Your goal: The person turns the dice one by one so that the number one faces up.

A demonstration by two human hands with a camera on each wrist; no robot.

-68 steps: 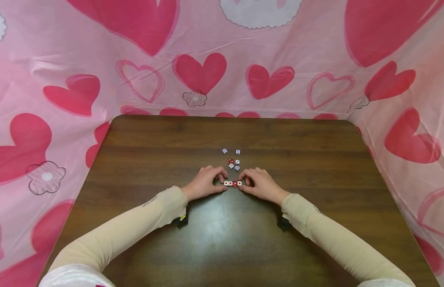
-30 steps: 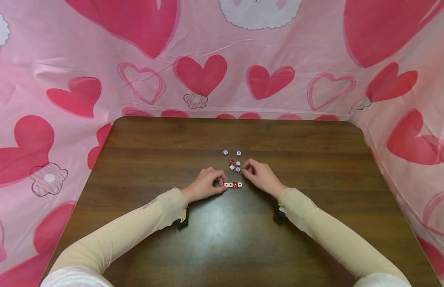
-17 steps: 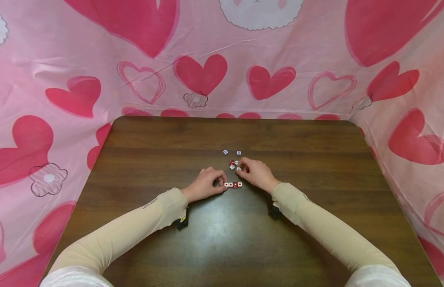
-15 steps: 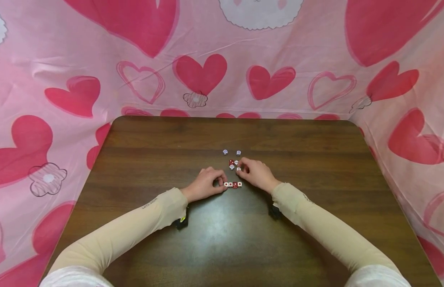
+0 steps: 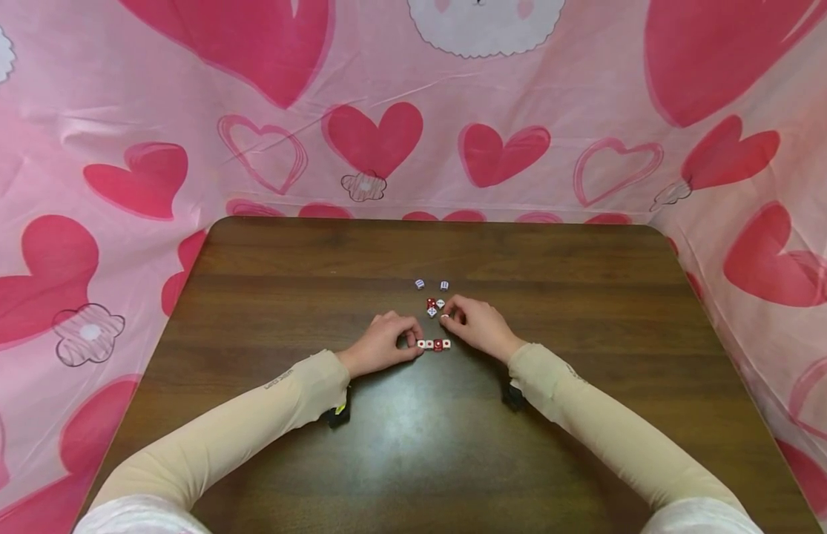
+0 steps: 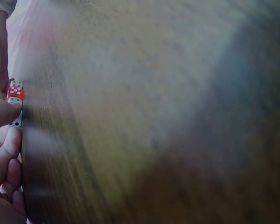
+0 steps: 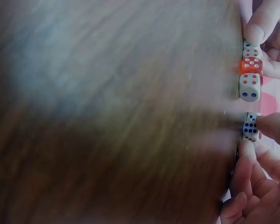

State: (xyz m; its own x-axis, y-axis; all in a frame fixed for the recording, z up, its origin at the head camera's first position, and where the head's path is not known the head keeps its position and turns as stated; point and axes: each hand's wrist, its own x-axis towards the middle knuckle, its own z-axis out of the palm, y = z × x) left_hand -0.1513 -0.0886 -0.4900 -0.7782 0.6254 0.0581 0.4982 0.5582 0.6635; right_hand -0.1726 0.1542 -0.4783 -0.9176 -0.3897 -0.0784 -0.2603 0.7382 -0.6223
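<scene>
Broadly, I see the worktop (image 5: 573, 311) carrying everything, and on it the row of dice (image 5: 434, 343) runs left to right across my view, four in a line, three white and one red. My left hand (image 5: 383, 343) sits at the row's left end with curled fingers pressed against the end die, so it is the nearer hand to that line. My right hand (image 5: 476, 326) lies just beyond and to the right of the row's right end, its thumb and fingertips pinching a white die (image 7: 249, 127) with blue pips. That die sits near the row, apart from it by a small gap, a little farther from me than the line's right end.

Behind it, the loose dice (image 5: 432, 305) cluster close to the right fingertips, and two more (image 5: 431, 284) lie farther back.

Both wrist views are blurred and cut the hands off at the frame edge. From the head view I cannot tell whether the pinched die is lifted or resting on the wood.
</scene>
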